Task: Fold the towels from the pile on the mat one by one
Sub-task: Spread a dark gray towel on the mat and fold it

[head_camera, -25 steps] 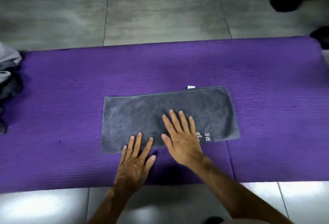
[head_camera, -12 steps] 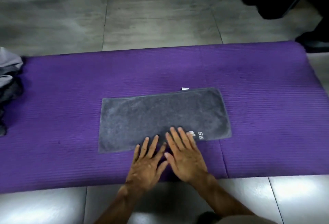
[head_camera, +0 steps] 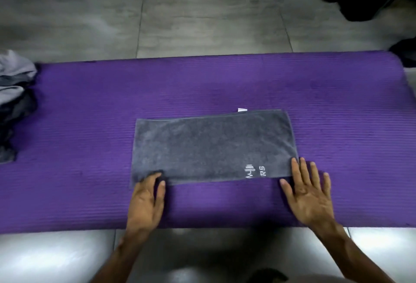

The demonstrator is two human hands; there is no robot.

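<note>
The floor (head_camera: 202, 23) is grey tile, and one long purple mat (head_camera: 90, 107) lies on it, running from left to right. At the far left end of the mat sits the pile (head_camera: 13, 102) of towels not yet folded. I can see grey and dark cloth in it, but I cannot count how many towels are there.

One dark grey towel (head_camera: 213, 145) lies flat in the middle of the mat. It looks folded once already. Its long side runs left to right, the same way as the mat. A small white tag (head_camera: 242, 109) sticks out at its far edge, and there is one white logo (head_camera: 255, 171) near its right front corner.

There are two hands, one at each front corner of the towel. The left hand (head_camera: 146, 199) is at the left front corner. Its fingers curl at the edge, and it looks like it is pinching the corner, but the picture is blurry there. The right hand (head_camera: 309, 192) lies flat with its fingers spread, touching the right front corner and the mat beside it. It holds nothing.

The towel lies just in front of both hands, away from the person. Each hand is nearest to its own end. I think the next fold will bring one short end over to the other, so the towel gets half as long.
</note>
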